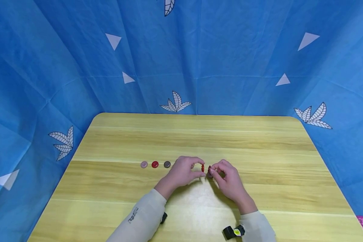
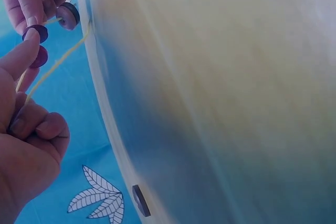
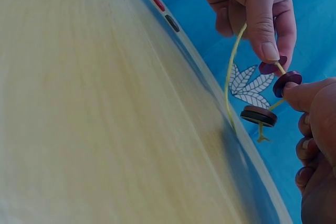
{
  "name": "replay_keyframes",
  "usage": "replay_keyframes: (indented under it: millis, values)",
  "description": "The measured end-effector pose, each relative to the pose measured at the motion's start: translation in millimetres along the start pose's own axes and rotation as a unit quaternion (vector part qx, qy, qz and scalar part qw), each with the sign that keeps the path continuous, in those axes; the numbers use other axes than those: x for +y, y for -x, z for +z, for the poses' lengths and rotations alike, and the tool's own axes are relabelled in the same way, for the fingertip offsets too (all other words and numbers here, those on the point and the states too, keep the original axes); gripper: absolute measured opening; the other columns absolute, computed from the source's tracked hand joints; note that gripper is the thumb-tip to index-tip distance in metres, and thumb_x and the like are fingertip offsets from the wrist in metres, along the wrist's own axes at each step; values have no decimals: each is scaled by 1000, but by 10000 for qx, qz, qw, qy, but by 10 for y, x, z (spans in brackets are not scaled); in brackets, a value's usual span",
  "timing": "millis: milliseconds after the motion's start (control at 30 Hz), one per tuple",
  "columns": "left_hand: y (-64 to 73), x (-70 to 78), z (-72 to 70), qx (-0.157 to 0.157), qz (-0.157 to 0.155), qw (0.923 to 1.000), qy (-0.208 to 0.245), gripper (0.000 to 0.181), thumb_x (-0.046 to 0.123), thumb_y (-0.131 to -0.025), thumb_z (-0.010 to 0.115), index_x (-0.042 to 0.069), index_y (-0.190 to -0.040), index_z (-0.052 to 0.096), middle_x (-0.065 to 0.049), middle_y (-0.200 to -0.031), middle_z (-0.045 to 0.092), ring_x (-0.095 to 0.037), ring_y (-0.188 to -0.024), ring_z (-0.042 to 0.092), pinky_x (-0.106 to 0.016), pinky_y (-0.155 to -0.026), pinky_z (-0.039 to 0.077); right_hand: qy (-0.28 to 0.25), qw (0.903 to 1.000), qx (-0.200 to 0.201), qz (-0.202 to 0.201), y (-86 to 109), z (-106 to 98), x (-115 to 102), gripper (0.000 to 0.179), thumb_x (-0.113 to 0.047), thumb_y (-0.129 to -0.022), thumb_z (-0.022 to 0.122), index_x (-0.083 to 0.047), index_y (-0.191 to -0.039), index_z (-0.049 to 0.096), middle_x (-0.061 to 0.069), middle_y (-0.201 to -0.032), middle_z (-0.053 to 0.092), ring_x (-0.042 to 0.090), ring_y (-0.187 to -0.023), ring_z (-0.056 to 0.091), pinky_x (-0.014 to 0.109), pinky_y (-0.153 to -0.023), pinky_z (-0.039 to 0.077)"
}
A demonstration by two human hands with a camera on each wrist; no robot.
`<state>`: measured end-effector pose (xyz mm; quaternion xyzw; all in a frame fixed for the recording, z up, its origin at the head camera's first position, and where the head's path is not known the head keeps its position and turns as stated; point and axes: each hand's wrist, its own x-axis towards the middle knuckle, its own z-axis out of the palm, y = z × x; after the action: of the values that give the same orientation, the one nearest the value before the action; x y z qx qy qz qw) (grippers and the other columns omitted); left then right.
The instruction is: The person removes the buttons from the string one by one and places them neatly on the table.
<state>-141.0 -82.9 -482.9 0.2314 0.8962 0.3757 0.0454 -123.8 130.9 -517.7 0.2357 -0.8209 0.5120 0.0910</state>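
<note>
My left hand [image 1: 184, 170] pinches a red button [image 1: 202, 168] by its edge, between thumb and fingertips. Close to its right, my right hand [image 1: 228, 179] grips a second red button [image 3: 287, 81] between thumb and finger. A thin yellow string [image 3: 228, 87] runs through both buttons and loops down from the left hand. Lower on the string hang two stacked buttons [image 3: 258, 116], one dark and one brownish pink, above a knotted end [image 3: 262, 138]. The left wrist view also shows this pair of buttons [image 2: 68, 16] just beyond the fingers.
Left of the hands, a pink button [image 1: 144, 164], a red button [image 1: 155, 164] and a grey button [image 1: 167, 164] lie in a row on the wooden table [image 1: 109, 188]. A blue patterned cloth [image 1: 230, 50] hangs behind and beside the table.
</note>
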Motion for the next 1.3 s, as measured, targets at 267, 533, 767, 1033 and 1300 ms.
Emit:
replay_keyframes:
  millis: [267, 533, 767, 1033, 1300]
  values:
    - [30, -59, -20, 206, -131, 9994, 238, 37, 31, -86, 81, 13, -117, 73, 5, -79, 63, -7, -58, 40, -24, -53, 37, -86, 9999, -106, 35, 13, -9, 91, 14, -4, -96, 67, -16, -88, 69, -6, -86, 58, 14, -73, 54, 28, -65, 46]
    - [61, -60, -54, 406, -287, 9978, 443, 37, 28, -84, 84, 12, -115, 74, 10, -54, 30, -6, -50, 31, -23, -47, 29, 9, 10000, -16, 42, 14, 14, 63, 16, 1, -92, 70, -14, -87, 70, -6, -85, 60, 14, -75, 55, 27, -66, 46]
    - [77, -80, -78, 561, -454, 9963, 470, 37, 29, -83, 84, 13, -114, 74, 10, -52, 28, -6, -48, 27, -22, -44, 22, 5, 10000, 26, -40, -33, -35, -219, 15, 11, -88, 68, -4, -84, 68, 7, -81, 60, 19, -72, 54, 25, -63, 44]
    - [86, -113, -107, 751, -331, 9955, 476, 35, 25, -82, 85, 10, -111, 75, 9, -51, 28, -5, -46, 24, -24, -45, 23, 33, 9999, 74, -139, -23, -30, -150, 17, 8, -90, 68, -8, -85, 68, 2, -83, 59, 15, -71, 52, 27, -61, 43]
    - [109, -130, -140, 693, -542, 9935, 726, 35, 24, -83, 84, 8, -113, 74, 9, -50, 29, -7, -44, 25, -25, -49, 29, 45, 9999, -95, 7, 16, -14, 94, 14, -6, -96, 68, -17, -87, 69, -7, -85, 58, 12, -72, 52, 27, -61, 45]
